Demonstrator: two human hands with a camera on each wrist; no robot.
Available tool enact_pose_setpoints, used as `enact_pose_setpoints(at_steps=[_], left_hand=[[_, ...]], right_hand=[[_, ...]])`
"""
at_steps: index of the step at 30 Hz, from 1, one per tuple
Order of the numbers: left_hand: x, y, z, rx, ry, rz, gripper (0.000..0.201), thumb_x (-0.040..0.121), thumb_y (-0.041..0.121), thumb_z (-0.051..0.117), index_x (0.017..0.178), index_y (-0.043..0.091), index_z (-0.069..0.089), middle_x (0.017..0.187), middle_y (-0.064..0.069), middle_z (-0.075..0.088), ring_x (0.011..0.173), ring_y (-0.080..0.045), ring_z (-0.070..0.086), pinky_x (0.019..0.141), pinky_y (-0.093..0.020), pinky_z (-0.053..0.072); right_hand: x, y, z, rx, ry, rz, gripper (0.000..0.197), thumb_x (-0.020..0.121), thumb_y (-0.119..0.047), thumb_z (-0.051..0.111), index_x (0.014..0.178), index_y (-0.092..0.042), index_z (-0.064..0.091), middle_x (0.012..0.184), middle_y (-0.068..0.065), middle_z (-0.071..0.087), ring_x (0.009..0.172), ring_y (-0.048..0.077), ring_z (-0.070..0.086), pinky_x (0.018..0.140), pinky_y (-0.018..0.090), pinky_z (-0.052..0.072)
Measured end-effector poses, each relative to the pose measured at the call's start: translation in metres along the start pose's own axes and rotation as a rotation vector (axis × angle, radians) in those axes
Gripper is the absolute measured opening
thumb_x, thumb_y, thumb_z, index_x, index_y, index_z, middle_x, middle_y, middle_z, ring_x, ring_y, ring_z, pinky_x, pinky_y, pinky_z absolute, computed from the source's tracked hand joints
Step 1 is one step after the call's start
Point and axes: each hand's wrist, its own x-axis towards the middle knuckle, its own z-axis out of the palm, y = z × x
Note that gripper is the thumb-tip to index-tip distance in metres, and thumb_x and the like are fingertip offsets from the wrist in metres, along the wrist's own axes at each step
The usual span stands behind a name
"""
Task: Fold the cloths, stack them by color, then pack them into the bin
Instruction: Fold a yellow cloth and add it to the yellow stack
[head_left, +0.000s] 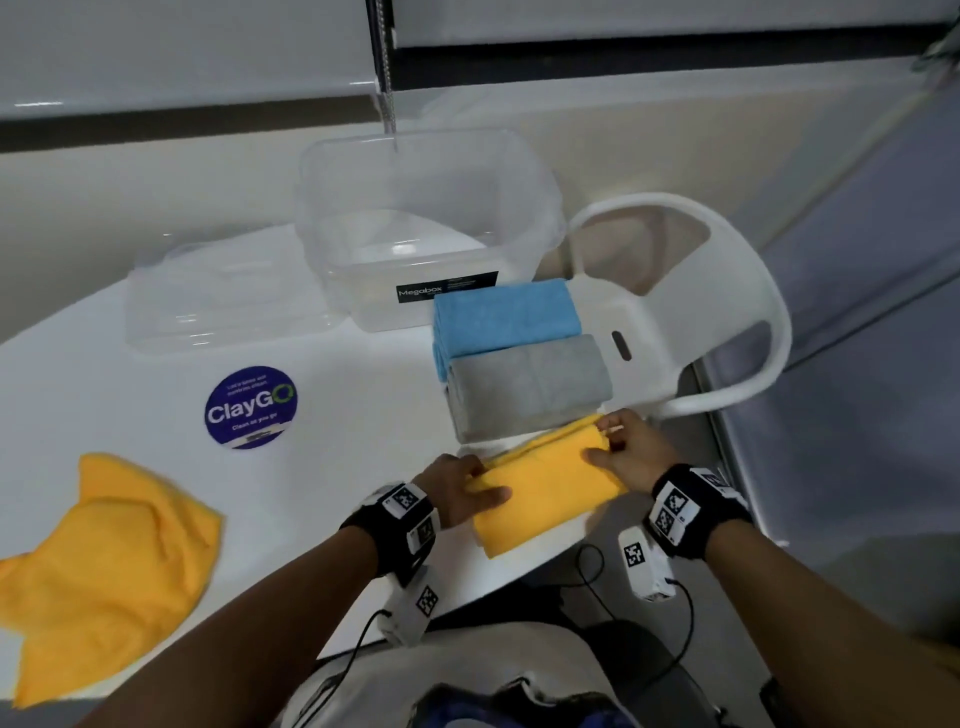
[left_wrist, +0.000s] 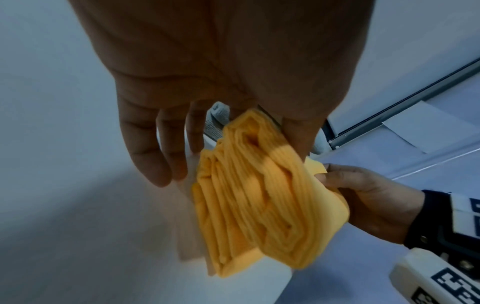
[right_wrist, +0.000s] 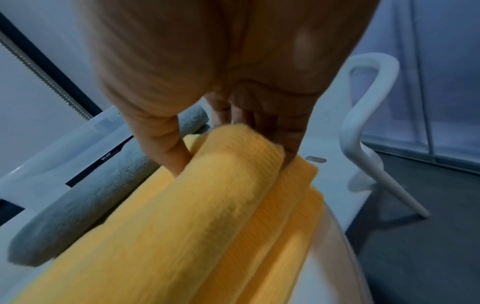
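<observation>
White table (round sticker): bin, lid, cloth stacks.

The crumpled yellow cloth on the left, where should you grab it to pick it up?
Probably from above, at the raised pointed corner at the far end of the crumpled yellow cloth. It lies loose and rumpled on the white table, so that peak gives a pinching grip something to close on.

— Those folded yellow cloths: ribbed, matt, soft cloth; the grey stack likewise.
— The bin is clear glossy plastic; the white counter is smooth and shiny.
</observation>
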Motion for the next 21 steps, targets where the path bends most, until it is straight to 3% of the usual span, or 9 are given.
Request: enact_pose_setpoints(at_steps=[2, 5, 9, 12, 16, 18, 21], left_hand=[[0.0, 0.001, 0.001, -0.029, -0.034, -0.022, 0.08, 0.072, 0.082, 0.048, 0.13, 0.027, 0.046, 0.12, -0.007, 0.061, 0.103, -0.033, 0.062, 0.086, -0.037, 0.05], [0.003, 0.004, 0.0, -0.106, 0.046, -0.053, 0.064, 0.079, 0.071, 0.053, 0.128, 0.029, 0.05, 0.12, -0.007, 0.063, 0.103, -0.032, 0.063, 0.088, -0.038, 0.052], [0.008, 0.011, -0.012, -0.121, 0.189, -0.074, 0.074, 0.07, 0.074, 0.041, 0.131, 0.032, 0.051, 0.125, -0.005, 0.062, 0.11, -0.029, 0.059, 0.09, -0.033, 0.047], [0.01, 0.012, -0.016, -0.098, 0.254, -0.201, 0.072, 0.077, 0.077, 0.045, 0.123, 0.022, 0.05, 0.117, -0.007, 0.062, 0.101, -0.029, 0.06, 0.083, -0.035, 0.049], [0.003, 0.013, -0.016, -0.175, 0.225, -0.337, 0.068, 0.08, 0.08, 0.034, 0.104, 0.017, 0.047, 0.088, -0.009, 0.067, 0.065, -0.023, 0.069, 0.066, -0.037, 0.059], [-0.004, 0.014, -0.016, -0.161, 0.167, -0.338, 0.072, 0.082, 0.079, 0.03, 0.093, 0.012, 0.053, 0.08, -0.009, 0.068, 0.06, -0.021, 0.069, 0.062, -0.035, 0.06], [-0.003, 0.02, -0.015, -0.191, 0.128, -0.291, 0.065, 0.085, 0.073, 0.039, 0.083, 0.01, 0.058, 0.071, -0.008, 0.069, 0.055, -0.02, 0.068, 0.06, -0.032, 0.059]], right_hand=[[0.002, 0.006, 0.003, 0.019, 0.053, -0.01, 0.041, 0.077, -0.036, 0.08, 0.107, -0.025, 0.056, 0.101, -0.001, 0.06, 0.096, 0.019, 0.06, 0.07, 0.026, 0.045], [0.007, 0.015, 0.008, -0.05, 0.062, -0.058, 0.037, 0.077, -0.051, 0.075, 0.101, -0.027, 0.059, 0.116, 0.003, 0.06, 0.1, 0.018, 0.059, 0.086, 0.03, 0.047], [0.003, 0.008, 0.011, -0.041, 0.037, -0.065, 0.039, 0.089, -0.042, 0.065, 0.113, -0.012, 0.058, 0.107, -0.003, 0.054, 0.094, 0.014, 0.05, 0.076, 0.023, 0.034], [-0.001, 0.003, 0.014, -0.039, 0.042, -0.098, 0.031, 0.094, -0.04, 0.059, 0.109, -0.013, 0.052, 0.103, -0.001, 0.054, 0.094, 0.019, 0.053, 0.073, 0.025, 0.033], [0.002, 0.005, 0.013, 0.033, 0.046, -0.122, 0.02, 0.099, -0.036, 0.051, 0.104, -0.018, 0.043, 0.107, -0.001, 0.052, 0.096, 0.021, 0.054, 0.076, 0.027, 0.035], [-0.001, 0.001, 0.01, 0.072, 0.044, -0.137, 0.018, 0.101, -0.034, 0.046, 0.105, -0.018, 0.041, 0.093, -0.003, 0.051, 0.086, 0.02, 0.053, 0.068, 0.028, 0.035], [-0.004, -0.001, 0.007, 0.098, 0.051, -0.149, 0.015, 0.104, -0.032, 0.039, 0.104, -0.017, 0.037, 0.077, -0.004, 0.045, 0.071, 0.017, 0.049, 0.055, 0.022, 0.028]])
